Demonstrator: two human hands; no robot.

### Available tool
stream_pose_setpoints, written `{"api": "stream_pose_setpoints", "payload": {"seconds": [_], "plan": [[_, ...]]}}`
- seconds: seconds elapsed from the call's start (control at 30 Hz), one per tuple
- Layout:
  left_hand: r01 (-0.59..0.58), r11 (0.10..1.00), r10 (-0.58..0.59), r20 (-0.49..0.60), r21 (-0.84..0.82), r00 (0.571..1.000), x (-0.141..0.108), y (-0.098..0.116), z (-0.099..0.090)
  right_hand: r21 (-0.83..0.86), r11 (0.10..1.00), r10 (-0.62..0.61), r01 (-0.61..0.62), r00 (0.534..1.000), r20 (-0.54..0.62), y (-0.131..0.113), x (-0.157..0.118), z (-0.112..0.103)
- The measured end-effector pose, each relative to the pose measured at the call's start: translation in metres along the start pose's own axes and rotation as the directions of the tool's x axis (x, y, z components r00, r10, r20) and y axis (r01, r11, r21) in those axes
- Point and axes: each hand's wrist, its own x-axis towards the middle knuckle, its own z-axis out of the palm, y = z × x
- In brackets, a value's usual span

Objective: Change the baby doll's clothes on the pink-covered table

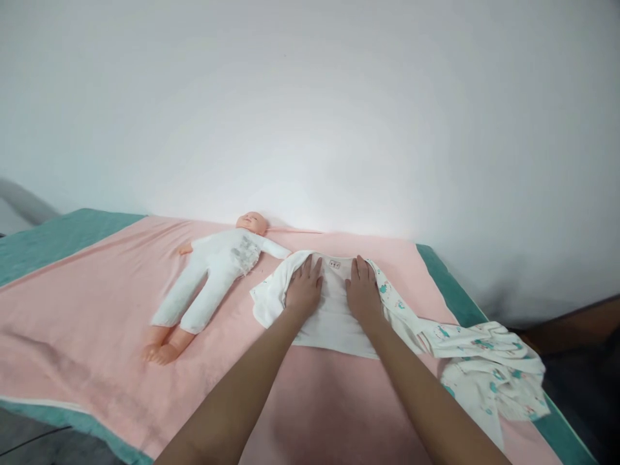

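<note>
Count: your two hands, one baby doll, one white baby shirt, one bunched printed cloth. The shirt lies spread in front of you on the pink blanket, to the right of the doll. Your left hand and right hand rest palm down on it near the neckline, either side of one small label; fingers extended, slightly parted, gripping nothing. Label print too small to read. Your forearms run off the lower edge. Where shirt meets bunched cloth: hard to make out. Shirt fabric thin, soft, teal-figured on its turned edges; doll's body white with a grey-smudged chest, its head smooth. Teal fabric borders the blanket.
</note>
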Motion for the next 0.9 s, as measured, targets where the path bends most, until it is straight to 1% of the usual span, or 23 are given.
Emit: {"api": "stream_pose_setpoints", "payload": {"seconds": [0.07,0.17,0.23,0.3,0.37,0.43,0.53,0.63,0.7,0.77,0.83,0.9], "plan": [[0.017,1.0,-0.017,-0.033,-0.001,0.999,0.0,-0.001,-0.004,-0.033,0.999,-0.003,0.002,0.999,-0.038,0.003,0.004,-0.008],[0.012,1.0,-0.013,-0.041,-0.021,0.999,0.0,-0.004,-0.003,-0.033,0.998,0.048,-0.049,0.999,-0.019,0.009,0.008,-0.009],[0.022,0.999,-0.022,-0.015,-0.03,1.0,0.001,-0.005,0.002,-0.009,0.995,0.104,-0.104,0.994,0.039,0.012,0.007,-0.003],[0.041,0.999,-0.04,0.029,-0.031,0.999,0.003,-0.005,0.008,0.005,0.986,0.166,-0.167,0.979,0.117,0.012,0.004,0.003],[0.055,0.998,-0.052,0.073,-0.032,0.996,0.005,-0.005,0.013,0.002,0.981,0.189,-0.193,0.964,0.184,0.01,0.002,0.008],[0.068,0.997,-0.063,0.112,-0.037,0.992,0.006,-0.005,0.016,-0.01,0.985,0.169,-0.171,0.962,0.216,0.007,0.001,0.009],[0.102,0.994,-0.094,0.158,-0.045,0.983,0.008,-0.006,0.019,-0.009,0.997,0.08,-0.08,0.977,0.196,0.002,0.0,0.01],[0.102,0.994,-0.093,0.167,-0.045,0.982,0.008,-0.006,0.021,0.119,0.991,-0.085,0.065,0.982,0.171,-0.002,-0.001,0.013],[0.09,0.995,-0.082,0.163,-0.038,0.983,0.008,-0.006,0.022,0.213,0.971,-0.148,0.109,0.973,0.177,-0.002,-0.001,0.017],[0.075,0.997,-0.07,0.166,-0.029,0.984,0.008,-0.006,0.022,0.24,0.969,-0.117,0.065,0.971,0.208,-0.002,0.001,0.02],[0.062,0.998,-0.057,0.179,-0.018,0.982,0.009,-0.006,0.021,0.215,0.977,-0.045,-0.011,0.967,0.251,-0.001,0.003,0.023],[0.052,0.999,-0.049,0.201,-0.006,0.978,0.01,-0.004,0.018,0.179,0.982,-0.001,-0.053,0.957,0.292,-0.003,0.004,0.024]]}}
